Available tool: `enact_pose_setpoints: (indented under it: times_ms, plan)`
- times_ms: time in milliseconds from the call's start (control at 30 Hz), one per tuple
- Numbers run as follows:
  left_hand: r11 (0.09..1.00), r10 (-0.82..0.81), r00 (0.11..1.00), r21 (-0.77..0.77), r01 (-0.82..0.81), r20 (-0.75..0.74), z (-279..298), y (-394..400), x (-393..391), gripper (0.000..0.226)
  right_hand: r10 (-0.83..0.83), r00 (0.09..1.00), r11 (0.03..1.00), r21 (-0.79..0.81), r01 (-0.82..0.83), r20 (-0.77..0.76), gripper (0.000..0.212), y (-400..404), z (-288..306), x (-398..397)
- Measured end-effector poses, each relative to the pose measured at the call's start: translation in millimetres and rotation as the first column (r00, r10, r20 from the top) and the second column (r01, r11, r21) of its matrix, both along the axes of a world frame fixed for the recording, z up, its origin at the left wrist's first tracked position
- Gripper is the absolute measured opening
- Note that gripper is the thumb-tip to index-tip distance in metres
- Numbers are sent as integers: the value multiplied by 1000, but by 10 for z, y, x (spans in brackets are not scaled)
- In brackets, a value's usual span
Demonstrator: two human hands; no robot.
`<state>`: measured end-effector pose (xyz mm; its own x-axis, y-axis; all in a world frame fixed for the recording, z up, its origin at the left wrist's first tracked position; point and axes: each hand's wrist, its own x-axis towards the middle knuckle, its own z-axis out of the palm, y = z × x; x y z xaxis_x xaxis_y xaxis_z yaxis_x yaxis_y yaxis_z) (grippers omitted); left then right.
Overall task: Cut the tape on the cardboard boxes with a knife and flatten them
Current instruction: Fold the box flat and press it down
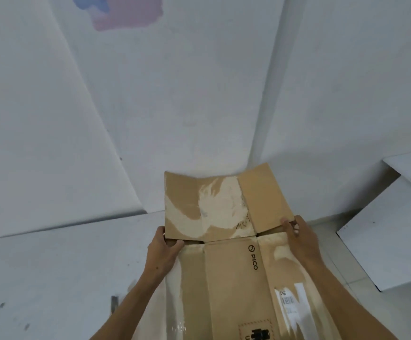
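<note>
Box (233, 285) lies flat under your arms, far flaps (214, 204) raised; your left hand (165, 249) pinches the left flap corner, your right hand (297, 234) grips the right one. Flattening step, seemingly: next, press both flaps down evenly, away from you. Knife not visible.

A flattened cardboard box (233, 285) is lying on the white floor (52, 278), its far flaps (224, 204) tilting up toward 12 o'clock against the wall (175, 106). The left hand (165, 244) is gripping the flap edge at 9 o'clock, and the right hand (297, 234) is gripping it at 3 o'clock. White boards (391, 231) are lying at 3 o'clock, apart from the box.
</note>
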<state>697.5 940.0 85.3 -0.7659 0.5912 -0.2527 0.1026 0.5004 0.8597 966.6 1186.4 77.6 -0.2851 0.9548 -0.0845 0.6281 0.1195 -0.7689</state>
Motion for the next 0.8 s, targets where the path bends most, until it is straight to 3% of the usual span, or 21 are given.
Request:
enact_pose_setpoints:
  times_ms: [300,533,633,733,800]
  plan:
    - [989,-7,979,-146,38,202,-616,631,651,50,58,955,996,-89,-33,290,33,776,-620,298]
    - [940,44,990,-341,6,137,-911,765,571,49,85,933,974,-227,-4,350,34,940,-984,379]
    - [916,22,993,-401,25,112,-1035,765,495,62,38,942,977,-210,35,332,34,975,-1143,374]
    - [866,-30,999,-498,34,15,-1128,755,502,80,88,876,991,-130,-29,475,50,922,-1234,376]
    - [836,-119,981,-548,17,-151,-1148,762,614,88,99,793,995,-43,-92,601,71,798,-1300,377]
